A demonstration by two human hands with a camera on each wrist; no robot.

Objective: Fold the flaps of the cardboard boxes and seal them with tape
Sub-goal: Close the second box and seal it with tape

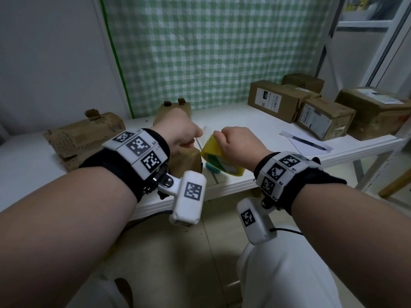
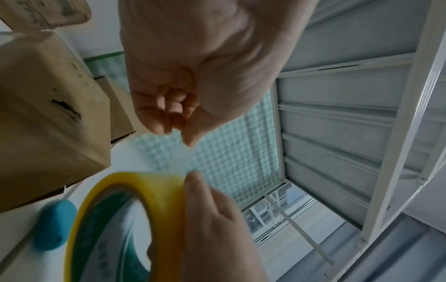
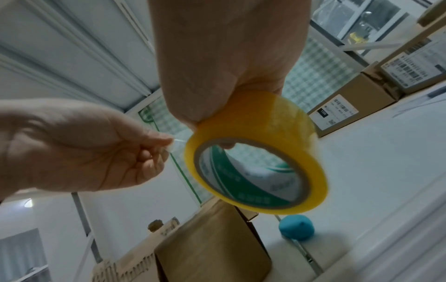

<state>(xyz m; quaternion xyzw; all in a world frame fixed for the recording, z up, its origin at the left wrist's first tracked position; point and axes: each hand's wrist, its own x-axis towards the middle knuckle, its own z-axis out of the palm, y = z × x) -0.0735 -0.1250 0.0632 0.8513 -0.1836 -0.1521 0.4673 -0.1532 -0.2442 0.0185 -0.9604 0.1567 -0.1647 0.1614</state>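
My right hand (image 1: 235, 143) grips a yellow tape roll (image 1: 219, 156) above the white table's front edge. Its fingers hook through the roll's core (image 3: 251, 171) and the thumb lies on the outer face. My left hand (image 1: 182, 132) pinches the clear free end of the tape (image 3: 177, 146) between thumb and forefinger, a short way left of the roll. A brown cardboard box (image 1: 185, 161) stands on the table just under my left hand, also seen from below as box (image 2: 48, 114) and box (image 3: 212, 248).
A blue rounded object (image 3: 296, 229) lies on the table (image 1: 244, 123) by the box. Several labelled boxes (image 1: 275, 100) are stacked at the back right, with a pen on paper (image 1: 309, 142) before them. A torn, crushed box (image 1: 82, 136) lies at the left. A green checked cloth hangs behind.
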